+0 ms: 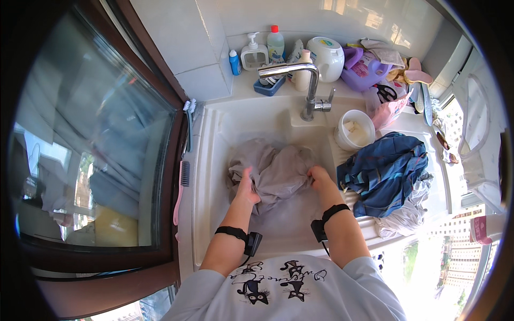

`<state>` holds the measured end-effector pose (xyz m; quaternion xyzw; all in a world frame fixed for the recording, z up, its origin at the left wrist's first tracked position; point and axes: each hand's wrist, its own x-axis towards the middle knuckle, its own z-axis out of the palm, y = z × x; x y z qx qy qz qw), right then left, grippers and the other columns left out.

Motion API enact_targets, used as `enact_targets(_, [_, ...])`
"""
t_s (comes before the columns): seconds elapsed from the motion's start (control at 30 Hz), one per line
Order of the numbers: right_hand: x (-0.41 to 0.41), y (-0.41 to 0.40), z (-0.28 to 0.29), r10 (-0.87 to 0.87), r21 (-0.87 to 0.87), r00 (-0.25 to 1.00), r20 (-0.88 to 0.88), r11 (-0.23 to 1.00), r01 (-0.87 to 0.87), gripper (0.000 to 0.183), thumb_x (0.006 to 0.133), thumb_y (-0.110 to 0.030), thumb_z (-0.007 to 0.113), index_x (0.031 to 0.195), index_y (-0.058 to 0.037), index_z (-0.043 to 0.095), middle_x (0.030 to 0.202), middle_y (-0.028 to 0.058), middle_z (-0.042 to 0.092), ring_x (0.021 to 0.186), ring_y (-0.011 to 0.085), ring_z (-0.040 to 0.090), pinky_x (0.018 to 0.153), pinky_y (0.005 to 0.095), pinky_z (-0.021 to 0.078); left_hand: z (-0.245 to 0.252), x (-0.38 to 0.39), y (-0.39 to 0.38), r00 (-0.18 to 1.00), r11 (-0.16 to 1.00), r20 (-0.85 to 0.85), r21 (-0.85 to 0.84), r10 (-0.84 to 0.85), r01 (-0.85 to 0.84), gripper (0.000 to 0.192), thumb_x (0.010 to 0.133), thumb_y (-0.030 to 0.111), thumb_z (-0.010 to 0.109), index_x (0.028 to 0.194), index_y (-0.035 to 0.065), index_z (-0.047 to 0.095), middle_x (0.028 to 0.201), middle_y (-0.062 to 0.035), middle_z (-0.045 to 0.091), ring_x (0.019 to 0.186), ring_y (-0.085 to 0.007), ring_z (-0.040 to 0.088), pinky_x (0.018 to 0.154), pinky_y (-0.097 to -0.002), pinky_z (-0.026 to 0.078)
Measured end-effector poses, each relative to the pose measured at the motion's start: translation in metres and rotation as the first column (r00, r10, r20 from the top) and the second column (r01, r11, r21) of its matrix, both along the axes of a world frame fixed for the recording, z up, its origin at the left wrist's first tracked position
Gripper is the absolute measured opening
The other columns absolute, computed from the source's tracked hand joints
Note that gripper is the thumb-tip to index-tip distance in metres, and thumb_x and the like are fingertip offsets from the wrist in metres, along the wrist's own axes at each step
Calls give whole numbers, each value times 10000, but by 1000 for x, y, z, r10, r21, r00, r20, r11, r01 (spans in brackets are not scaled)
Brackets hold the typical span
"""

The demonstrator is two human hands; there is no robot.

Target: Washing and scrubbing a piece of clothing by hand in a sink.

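Observation:
A wet grey-beige cloth garment [277, 172] lies bunched in cloudy water in the white laundry sink [221, 116]. My left hand [249, 186] is at the garment's left front part, thumb up, with its fingers partly hidden by the cloth. At the right end of the garment, my right hand [317, 176] has its fingertips curled around the cloth's edge. The chrome faucet [311, 88] stands behind the garment, its spout turned to the left. No stream of water shows from it.
Right of the sink are a white tub [355, 130] with pale pieces, a dark blue checked garment [385, 172] and a light grey cloth [401, 220]. Bottles and a purple jug [363, 70] line the back ledge. A pink brush [180, 192] lies left, beside a brown-framed window [166, 160].

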<state>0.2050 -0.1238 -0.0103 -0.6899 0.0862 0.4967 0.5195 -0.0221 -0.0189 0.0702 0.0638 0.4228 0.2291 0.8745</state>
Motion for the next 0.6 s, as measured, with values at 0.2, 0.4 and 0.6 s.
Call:
enact_targets(0.2, [9, 7, 7, -219, 301, 841, -494, 865, 401, 91, 651, 25, 455, 733, -13, 453, 771, 87, 461, 710, 268, 468, 637, 358, 437, -54, 46, 1, 841, 853, -230, 71, -490, 516, 542, 781, 292, 639, 1195, -4, 454, 1215, -134, 497, 1117, -245, 479, 943, -400, 374])
enact_targets(0.4, [19, -2, 7, -157, 372, 901, -404, 872, 318, 92, 685, -19, 443, 735, 2, 517, 830, 125, 575, 849, 293, 562, 801, 400, 472, -25, 50, 2, 951, 921, 75, 286, -299, 266, 383, 845, 178, 566, 1146, -43, 476, 1162, -148, 531, 1073, -265, 510, 936, -388, 391])
enact_targets(0.6, [-23, 13, 59, 95, -127, 572, 814, 992, 15, 258, 721, -135, 587, 932, 11, 612, 885, 150, 596, 827, 280, 559, 772, 353, 453, -22, 36, 14, 970, 943, 112, 285, -213, 174, 369, 842, 152, 567, 1140, -45, 473, 1146, -147, 532, 1050, -268, 521, 905, -399, 409])
